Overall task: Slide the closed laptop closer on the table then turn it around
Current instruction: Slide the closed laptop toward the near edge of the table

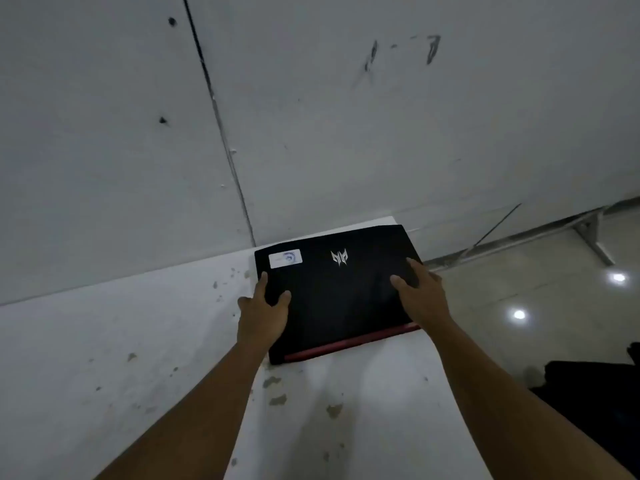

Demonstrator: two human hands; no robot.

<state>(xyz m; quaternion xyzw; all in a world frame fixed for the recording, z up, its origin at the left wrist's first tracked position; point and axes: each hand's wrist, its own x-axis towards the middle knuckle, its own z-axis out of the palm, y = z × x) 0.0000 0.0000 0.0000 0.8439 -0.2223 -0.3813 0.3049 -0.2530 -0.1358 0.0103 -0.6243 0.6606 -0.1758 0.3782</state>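
Note:
A closed black laptop (341, 296) lies flat on the far end of a white table (363, 403). Its lid bears a silver logo and a white sticker, and a red strip runs along its near edge. My left hand (263, 310) grips the laptop's left edge, thumb on the lid. On the right side, my right hand (420, 296) rests on the lid with its fingers spread over the right edge. Both forearms reach in from the bottom of the view.
A grey-white wall (311, 116) rises directly behind the table's far end. To the left a chipped white surface (104, 358) adjoins the table. On the right a shiny tiled floor (536, 306) drops away, with a dark object (595, 393) at the lower right.

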